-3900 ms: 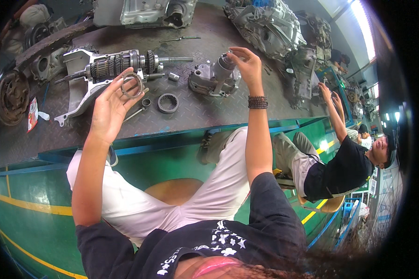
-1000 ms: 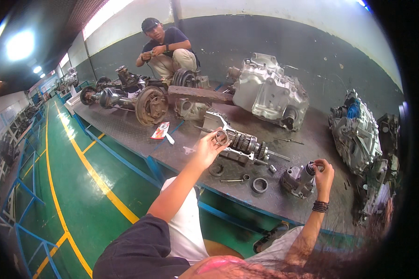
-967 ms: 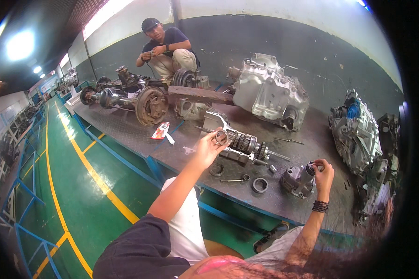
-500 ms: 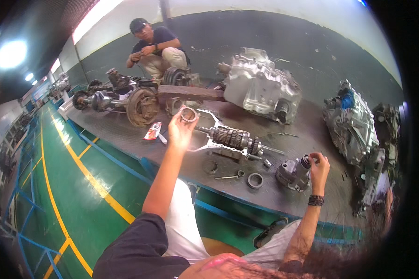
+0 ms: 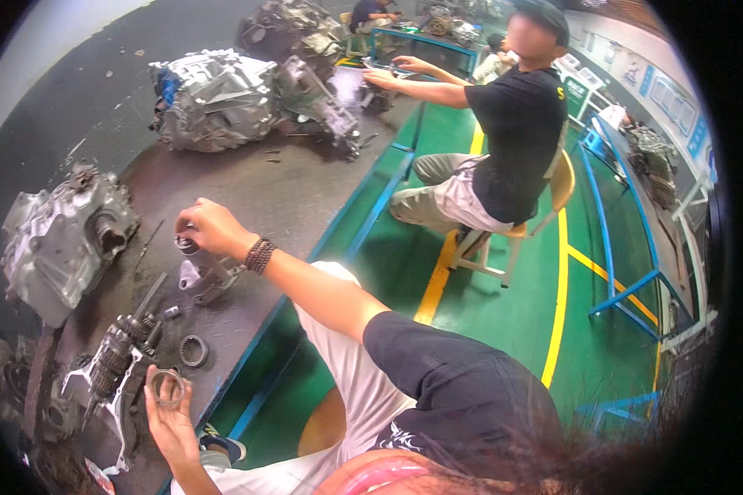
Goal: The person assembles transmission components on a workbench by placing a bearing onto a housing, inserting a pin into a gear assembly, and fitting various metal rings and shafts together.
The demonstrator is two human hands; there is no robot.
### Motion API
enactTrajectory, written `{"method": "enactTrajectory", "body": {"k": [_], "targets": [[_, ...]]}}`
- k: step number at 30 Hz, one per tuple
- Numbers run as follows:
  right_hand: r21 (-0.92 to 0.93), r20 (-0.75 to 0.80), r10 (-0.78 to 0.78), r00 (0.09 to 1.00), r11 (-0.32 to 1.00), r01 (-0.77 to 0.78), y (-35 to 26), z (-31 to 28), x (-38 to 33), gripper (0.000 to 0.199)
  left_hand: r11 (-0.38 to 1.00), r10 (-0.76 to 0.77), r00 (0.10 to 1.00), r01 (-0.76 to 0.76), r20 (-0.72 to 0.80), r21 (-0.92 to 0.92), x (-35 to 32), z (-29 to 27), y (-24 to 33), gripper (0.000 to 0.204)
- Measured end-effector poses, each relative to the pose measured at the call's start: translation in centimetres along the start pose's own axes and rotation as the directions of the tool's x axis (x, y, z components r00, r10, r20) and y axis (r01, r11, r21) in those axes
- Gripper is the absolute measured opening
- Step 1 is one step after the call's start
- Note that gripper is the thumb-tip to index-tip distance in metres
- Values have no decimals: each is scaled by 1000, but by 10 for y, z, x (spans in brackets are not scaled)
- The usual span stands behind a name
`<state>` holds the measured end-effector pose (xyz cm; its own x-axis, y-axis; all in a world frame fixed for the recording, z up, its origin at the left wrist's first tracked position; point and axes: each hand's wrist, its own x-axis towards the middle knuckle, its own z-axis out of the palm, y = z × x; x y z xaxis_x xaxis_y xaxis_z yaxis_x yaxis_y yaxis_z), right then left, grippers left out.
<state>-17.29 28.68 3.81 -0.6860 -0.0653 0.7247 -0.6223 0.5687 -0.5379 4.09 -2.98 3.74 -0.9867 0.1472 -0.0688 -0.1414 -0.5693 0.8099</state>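
Note:
My left hand [image 5: 173,433] is closed around a toothed metal ring [image 5: 167,403], raised over the near table edge with its opening facing up. My right hand [image 5: 216,229] reaches across the table, its fingers curled on the dark round neck of a small grey metal housing [image 5: 209,279]. The fingertips are partly hidden behind the knuckles. Between the two hands a dark toothed ring [image 5: 193,351] and a short metal cylinder [image 5: 172,312] lie on the table. Left of them is an open gearbox case [image 5: 130,412] with a gear-stacked shaft [image 5: 111,367] in it.
Large silver casings [image 5: 70,243] [image 5: 215,99] stand along the far side of the dark table [image 5: 256,186]. A thin rod [image 5: 147,246] lies nearby. A co-worker [image 5: 516,140] sits on a yellow-backed chair [image 5: 563,183] at the table's right end, hands on a part.
My view has swung right, bringing the seated co-worker into sight. The ring remains in my left hand, now lower and beside the gearbox's near end. My right hand stays on the housing.

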Motion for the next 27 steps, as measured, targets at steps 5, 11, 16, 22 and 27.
{"method": "enactTrajectory", "body": {"k": [5, 11, 16, 22, 27], "targets": [[-45, 36, 7, 999, 999, -5, -1, -2, -3, 10, 982, -86, 993, 70, 82, 173, -17, 25, -30, 51], [-29, 22, -18, 1000, 999, 19, -2, 7, 0, 11, 980, -99, 995, 95, 15, 177, -22, 32, -26, 51], [-59, -26, -11, 1000, 998, 9, -2, 8, 1, 12, 965, 254, 966, -257, 55, 57, 3, -19, 21, 48], [-145, -38, -15, 999, 989, 9, -5, 9, -1, 12, 951, 308, 873, -281, -377, 126, 30, -113, 64, 46], [-109, -43, 17, 999, 994, -21, -3, 11, -2, 12, 966, 260, 864, -233, -432, 115, 30, -129, 61, 47]]}}
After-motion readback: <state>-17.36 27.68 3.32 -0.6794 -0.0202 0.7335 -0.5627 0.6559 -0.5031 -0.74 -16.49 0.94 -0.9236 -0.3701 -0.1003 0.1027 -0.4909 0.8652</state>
